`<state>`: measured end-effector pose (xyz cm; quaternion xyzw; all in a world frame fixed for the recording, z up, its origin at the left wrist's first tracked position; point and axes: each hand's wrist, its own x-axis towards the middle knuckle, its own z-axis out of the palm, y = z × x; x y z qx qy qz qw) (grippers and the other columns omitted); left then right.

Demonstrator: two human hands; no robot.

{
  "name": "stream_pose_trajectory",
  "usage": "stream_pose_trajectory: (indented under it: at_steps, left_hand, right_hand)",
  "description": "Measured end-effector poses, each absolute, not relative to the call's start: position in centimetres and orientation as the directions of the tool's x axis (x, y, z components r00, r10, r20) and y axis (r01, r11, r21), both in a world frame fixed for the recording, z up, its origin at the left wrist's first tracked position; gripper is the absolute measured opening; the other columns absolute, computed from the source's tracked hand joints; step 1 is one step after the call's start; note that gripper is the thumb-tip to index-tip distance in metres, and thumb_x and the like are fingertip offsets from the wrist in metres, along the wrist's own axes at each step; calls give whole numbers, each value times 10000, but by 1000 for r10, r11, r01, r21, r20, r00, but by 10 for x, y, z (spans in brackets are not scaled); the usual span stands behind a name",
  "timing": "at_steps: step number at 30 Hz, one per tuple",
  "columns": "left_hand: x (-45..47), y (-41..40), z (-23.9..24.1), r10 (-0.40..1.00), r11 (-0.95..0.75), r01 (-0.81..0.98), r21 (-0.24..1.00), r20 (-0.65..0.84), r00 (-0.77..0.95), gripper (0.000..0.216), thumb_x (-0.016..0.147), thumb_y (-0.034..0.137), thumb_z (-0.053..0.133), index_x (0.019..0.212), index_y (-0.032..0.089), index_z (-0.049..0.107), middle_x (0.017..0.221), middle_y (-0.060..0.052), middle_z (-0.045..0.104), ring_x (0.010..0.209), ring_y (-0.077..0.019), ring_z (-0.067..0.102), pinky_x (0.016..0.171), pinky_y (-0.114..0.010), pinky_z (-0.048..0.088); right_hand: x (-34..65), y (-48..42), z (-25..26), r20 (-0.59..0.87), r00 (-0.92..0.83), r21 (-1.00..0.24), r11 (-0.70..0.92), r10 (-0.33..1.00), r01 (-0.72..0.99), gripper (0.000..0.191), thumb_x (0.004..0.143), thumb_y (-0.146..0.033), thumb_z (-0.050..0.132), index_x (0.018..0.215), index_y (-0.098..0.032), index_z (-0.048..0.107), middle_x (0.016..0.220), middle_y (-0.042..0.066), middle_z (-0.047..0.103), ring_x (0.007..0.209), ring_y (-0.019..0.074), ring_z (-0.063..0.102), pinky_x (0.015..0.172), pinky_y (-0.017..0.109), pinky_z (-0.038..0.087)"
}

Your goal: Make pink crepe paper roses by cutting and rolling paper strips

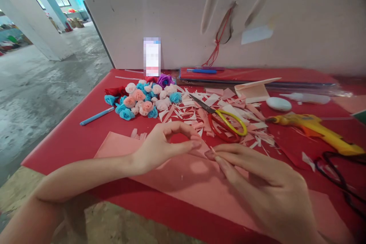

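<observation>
My left hand (156, 148) curves in from the left, its thumb and fingertips closed on one side of a small pink paper piece (203, 148). The fingertips of my right hand (268, 185) pinch the other edge of that piece. Beneath both hands lies a large pink paper sheet (177, 177), set aslant on the red tabletop (65, 141). Just beyond my fingers, scissors (219, 112) with one yellow and one red handle rest on a heap of pink and white paper scraps (183, 112).
Several paper roses (143, 101) in blue, pink, white, red and purple sit at the back left, near a phone (152, 57) and a blue pen (97, 116). A yellow glue gun (317, 127) with a dark cord lies right, beside a white oval object (278, 103).
</observation>
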<state>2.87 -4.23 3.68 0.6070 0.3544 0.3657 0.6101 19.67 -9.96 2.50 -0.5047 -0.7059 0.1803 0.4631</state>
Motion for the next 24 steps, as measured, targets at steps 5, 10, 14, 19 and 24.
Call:
stream_pose_trajectory:
  at_steps: [5,10,14,19,24]
  left_hand:
    - [32,-44,33,921,86,-77,993,-50,386,89,651,147,668,675,126,585,663,16,599,642,-81,565,655,-217,461]
    - [32,-51,31,873,208,-169,963,-105,475,56,675,114,645,675,127,590,656,14,630,608,-83,589,620,-215,482]
    - [34,-54,32,859,246,-255,935,-88,504,47,689,93,630,670,125,601,659,8,645,607,-86,600,627,-216,502]
    - [32,-55,30,863,194,-259,946,-39,503,35,703,95,626,707,129,620,691,4,657,638,-88,608,641,-210,509]
    - [30,-55,31,882,115,-197,974,-9,471,65,696,85,631,736,136,631,715,4,670,675,-90,618,670,-205,509]
  right_hand:
    - [191,-98,19,433,-88,-790,425,897,443,117,760,-174,574,758,-266,646,689,-40,659,439,87,542,626,221,535]
    - [187,-98,16,389,-118,-811,401,913,426,125,776,-193,549,740,-247,656,694,-24,673,391,80,519,585,216,533]
    - [189,-99,19,315,-130,-814,338,940,473,146,797,-254,534,721,-241,658,593,-26,640,329,69,466,478,201,498]
    - [190,-98,17,352,-85,-854,357,932,378,134,778,-251,552,706,-232,663,509,-30,576,345,66,464,311,156,380]
    - [190,-95,15,295,-96,-891,310,951,332,157,776,-229,541,672,-213,659,494,-23,559,336,61,449,290,139,359]
